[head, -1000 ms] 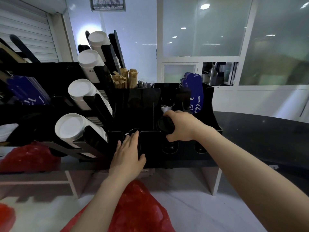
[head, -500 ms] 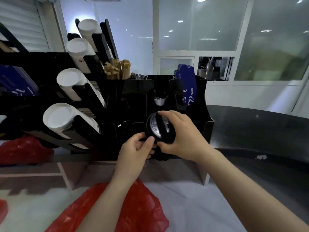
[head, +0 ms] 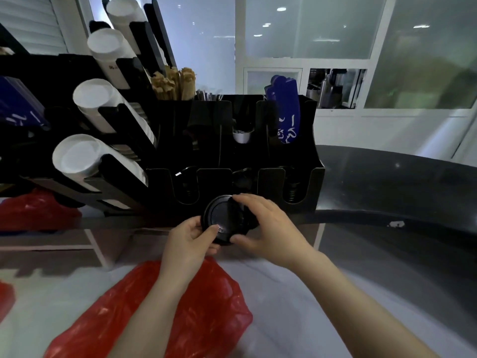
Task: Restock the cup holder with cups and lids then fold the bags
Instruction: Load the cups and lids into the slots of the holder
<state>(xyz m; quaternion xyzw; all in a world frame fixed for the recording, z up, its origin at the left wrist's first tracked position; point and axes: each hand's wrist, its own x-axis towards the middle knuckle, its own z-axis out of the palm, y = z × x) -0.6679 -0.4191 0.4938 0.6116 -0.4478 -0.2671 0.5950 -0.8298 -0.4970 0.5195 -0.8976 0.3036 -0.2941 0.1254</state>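
No text legible; white script on the blue item [head: 285, 117] — indecipherable; small print on the black lid [head: 219, 215] (partly covered) likewise unreadable.

The left hand [head: 189, 240] and right hand [head: 269, 228] grip black lids [head: 220, 217] between them, just in front of the black cup holder [head: 316, 177] at the worktop's [head: 284, 293] back edge. White cups [head: 77, 156] lie slanted in its left racks. A red bag [head: 196, 313] lies near the front edge, under the left forearm.
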